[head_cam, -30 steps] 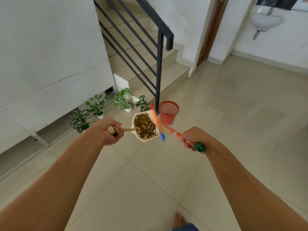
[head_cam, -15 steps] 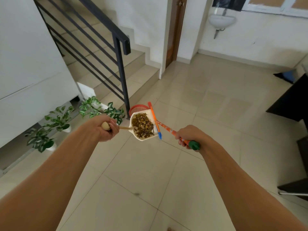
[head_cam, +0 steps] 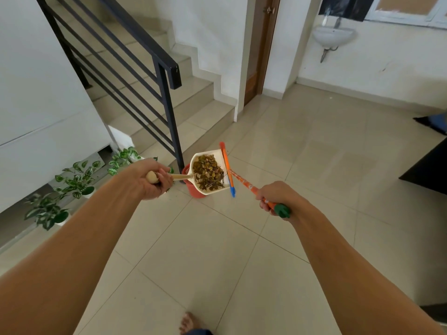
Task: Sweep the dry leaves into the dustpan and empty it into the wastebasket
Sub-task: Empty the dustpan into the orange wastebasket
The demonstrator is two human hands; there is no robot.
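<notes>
Jutting from left grip (head_cam: 157, 181): dustpan (head_cam: 216, 153), seemingly over wastebasket (head_cam: 193, 191).

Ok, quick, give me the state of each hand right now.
Left hand: closed round the handle of the dustpan.
Right hand: closed round the handle of the broom.

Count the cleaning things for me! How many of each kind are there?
dustpan: 1, with dry leaves in it
broom: 1
wastebasket: 1
Total: 3
</notes>
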